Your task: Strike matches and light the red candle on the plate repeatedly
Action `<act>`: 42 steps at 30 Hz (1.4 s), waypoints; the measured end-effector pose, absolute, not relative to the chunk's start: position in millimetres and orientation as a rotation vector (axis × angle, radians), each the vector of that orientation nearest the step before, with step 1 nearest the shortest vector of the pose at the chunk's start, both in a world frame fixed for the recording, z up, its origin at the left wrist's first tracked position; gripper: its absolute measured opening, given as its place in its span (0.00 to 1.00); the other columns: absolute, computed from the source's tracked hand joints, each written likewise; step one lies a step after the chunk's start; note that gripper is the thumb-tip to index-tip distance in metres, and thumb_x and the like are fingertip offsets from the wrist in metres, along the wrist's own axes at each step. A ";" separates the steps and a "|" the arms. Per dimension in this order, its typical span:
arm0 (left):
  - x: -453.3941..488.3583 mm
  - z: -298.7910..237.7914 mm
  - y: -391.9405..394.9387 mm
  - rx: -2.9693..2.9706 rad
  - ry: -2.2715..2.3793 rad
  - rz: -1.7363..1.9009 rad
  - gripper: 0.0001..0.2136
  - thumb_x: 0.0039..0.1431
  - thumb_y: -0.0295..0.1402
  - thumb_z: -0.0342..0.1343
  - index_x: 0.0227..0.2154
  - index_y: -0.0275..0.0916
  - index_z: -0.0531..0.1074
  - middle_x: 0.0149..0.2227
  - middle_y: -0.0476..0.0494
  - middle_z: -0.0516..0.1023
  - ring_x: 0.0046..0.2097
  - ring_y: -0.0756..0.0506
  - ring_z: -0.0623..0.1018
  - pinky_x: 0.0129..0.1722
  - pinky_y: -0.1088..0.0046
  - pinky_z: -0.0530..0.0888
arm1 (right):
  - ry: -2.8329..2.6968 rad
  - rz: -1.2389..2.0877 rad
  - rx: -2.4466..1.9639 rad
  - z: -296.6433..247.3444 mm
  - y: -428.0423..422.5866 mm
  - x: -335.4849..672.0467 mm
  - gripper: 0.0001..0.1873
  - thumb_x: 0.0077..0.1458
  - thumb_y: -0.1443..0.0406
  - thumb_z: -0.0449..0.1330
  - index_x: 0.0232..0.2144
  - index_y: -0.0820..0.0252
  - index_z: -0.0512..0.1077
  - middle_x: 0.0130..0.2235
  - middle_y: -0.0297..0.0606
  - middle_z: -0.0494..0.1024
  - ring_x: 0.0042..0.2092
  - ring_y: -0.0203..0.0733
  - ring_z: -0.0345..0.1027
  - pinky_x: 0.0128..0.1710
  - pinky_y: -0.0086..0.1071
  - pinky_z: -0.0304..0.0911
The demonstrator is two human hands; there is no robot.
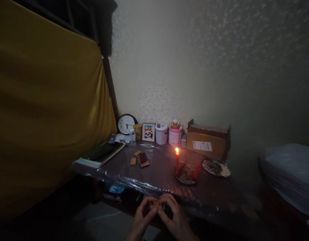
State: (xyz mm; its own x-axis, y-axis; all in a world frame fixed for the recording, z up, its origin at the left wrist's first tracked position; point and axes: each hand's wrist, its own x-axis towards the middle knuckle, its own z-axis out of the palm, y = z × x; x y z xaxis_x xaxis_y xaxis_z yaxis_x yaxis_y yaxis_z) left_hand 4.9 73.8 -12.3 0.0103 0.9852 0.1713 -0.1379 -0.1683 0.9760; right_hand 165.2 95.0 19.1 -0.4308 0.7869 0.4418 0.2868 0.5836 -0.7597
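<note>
At the table's front edge, my left hand (145, 211) and my right hand (173, 211) meet with their fingertips pinched on a small tan matchbox (157, 205). The fingers cover much of it, so I cannot see whether it is pulled out. Beyond them on the table, several similar matchboxes (142, 158) lie in a loose group, some with dark striking sides up. To the right, a lit red candle (177, 164) stands upright on a round patterned plate (186, 181). A shorter unlit red candle (196, 170) is on the same plate.
A second plate (211, 166) bears pale thin sticks (224, 171). Along the wall stand a clock (126, 124), a framed panda picture (148, 132), two tubs (161, 134), a figurine (175, 124) and a cardboard box (207, 142). Books (100, 155) lie left, beside a yellow curtain (51, 90).
</note>
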 end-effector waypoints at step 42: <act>15.4 -0.7 59.2 1.343 0.960 1.382 0.14 0.48 0.42 0.59 0.34 0.38 0.70 0.32 0.47 0.73 0.35 0.47 0.72 0.36 0.73 0.67 | -1.855 0.828 -0.891 0.2 77.9 174.1 0.12 0.55 0.57 0.56 0.35 0.58 0.70 0.41 0.39 0.72 0.46 0.44 0.67 0.45 0.35 0.65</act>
